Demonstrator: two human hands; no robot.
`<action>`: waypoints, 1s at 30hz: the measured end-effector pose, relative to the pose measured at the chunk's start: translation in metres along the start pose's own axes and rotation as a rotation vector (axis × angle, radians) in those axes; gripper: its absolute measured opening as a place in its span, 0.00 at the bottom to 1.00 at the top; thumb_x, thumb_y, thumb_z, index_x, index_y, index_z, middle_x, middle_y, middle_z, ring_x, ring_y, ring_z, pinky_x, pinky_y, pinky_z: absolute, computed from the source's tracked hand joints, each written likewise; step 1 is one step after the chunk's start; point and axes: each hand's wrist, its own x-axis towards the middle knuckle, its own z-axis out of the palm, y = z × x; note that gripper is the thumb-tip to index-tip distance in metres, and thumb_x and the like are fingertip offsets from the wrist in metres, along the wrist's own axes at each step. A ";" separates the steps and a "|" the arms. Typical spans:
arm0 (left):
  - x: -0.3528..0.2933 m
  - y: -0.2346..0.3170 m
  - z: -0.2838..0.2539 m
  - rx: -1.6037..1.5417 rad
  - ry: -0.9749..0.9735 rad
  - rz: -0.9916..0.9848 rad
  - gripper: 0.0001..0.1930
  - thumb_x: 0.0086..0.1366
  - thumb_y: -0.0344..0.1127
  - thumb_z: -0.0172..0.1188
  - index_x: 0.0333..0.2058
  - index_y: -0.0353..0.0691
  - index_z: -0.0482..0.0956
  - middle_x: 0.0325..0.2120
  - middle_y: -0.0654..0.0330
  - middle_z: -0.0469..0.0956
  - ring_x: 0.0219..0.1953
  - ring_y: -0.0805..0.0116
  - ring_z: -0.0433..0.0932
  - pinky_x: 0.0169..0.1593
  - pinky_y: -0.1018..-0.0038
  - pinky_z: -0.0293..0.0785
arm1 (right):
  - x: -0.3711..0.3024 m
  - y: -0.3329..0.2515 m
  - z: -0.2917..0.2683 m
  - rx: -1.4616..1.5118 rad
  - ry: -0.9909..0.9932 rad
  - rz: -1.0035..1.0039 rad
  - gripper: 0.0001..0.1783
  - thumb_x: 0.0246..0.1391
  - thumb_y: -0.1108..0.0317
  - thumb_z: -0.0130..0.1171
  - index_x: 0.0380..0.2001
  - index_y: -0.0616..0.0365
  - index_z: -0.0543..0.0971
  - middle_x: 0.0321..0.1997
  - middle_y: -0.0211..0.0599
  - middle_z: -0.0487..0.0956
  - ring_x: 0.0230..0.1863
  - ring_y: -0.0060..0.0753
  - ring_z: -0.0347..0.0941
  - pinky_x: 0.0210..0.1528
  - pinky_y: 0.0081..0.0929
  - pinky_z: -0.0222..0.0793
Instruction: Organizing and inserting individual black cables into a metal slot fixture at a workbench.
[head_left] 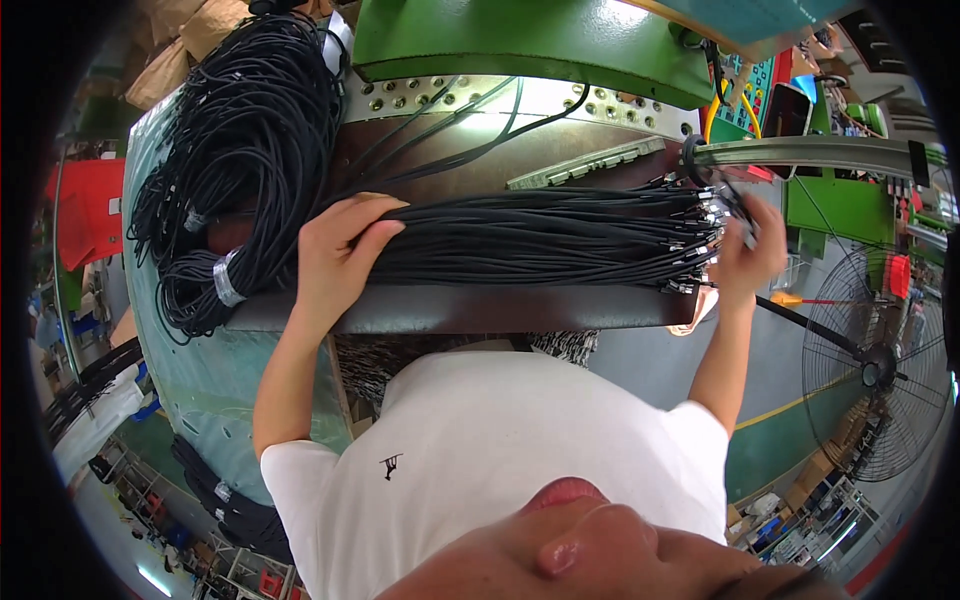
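Observation:
A wide row of black cables lies across the brown bench top, its silver metal connector ends gathered at the right. At the row's left part, my left hand has its fingers curled, thumb and forefinger near each other over the black cables. My right hand, smeared by motion, is at the connector ends with its fingers bent together around a few dark cable ends with silver tips. How many it holds is hidden by the blur.
Coiled black cables, tied with clear wrap, are heaped at the left. Behind the row sit a green machine and a metal strip. A metal arm juts in at right, above a black fan.

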 end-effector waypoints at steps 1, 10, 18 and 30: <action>0.001 0.001 -0.003 -0.174 -0.016 -0.055 0.09 0.58 0.28 0.62 0.38 0.33 0.80 0.30 0.57 0.79 0.27 0.70 0.75 0.33 0.77 0.70 | -0.028 0.022 -0.023 -0.045 0.070 0.160 0.15 0.53 0.62 0.62 0.38 0.63 0.79 0.36 0.39 0.81 0.34 0.38 0.77 0.39 0.26 0.73; 0.075 0.064 0.075 0.191 -0.700 0.207 0.15 0.58 0.45 0.60 0.26 0.37 0.77 0.24 0.52 0.74 0.32 0.49 0.76 0.36 0.58 0.71 | -0.113 -0.031 -0.032 -0.108 0.051 0.464 0.14 0.64 0.70 0.47 0.49 0.65 0.74 0.53 0.46 0.75 0.54 0.43 0.72 0.57 0.36 0.66; 0.080 0.081 0.076 0.143 -0.472 0.323 0.08 0.55 0.36 0.64 0.28 0.37 0.78 0.24 0.56 0.74 0.28 0.53 0.75 0.29 0.65 0.70 | -0.108 -0.044 -0.035 0.032 -0.008 0.061 0.15 0.51 0.75 0.58 0.43 0.63 0.76 0.43 0.45 0.77 0.43 0.42 0.74 0.44 0.34 0.71; 0.101 0.125 0.159 -0.834 -1.020 -0.440 0.12 0.69 0.40 0.52 0.37 0.36 0.77 0.18 0.65 0.73 0.15 0.83 0.65 0.19 0.84 0.59 | -0.080 -0.051 -0.017 0.620 -0.218 0.375 0.20 0.61 0.57 0.51 0.42 0.66 0.78 0.48 0.47 0.77 0.46 0.43 0.73 0.51 0.34 0.67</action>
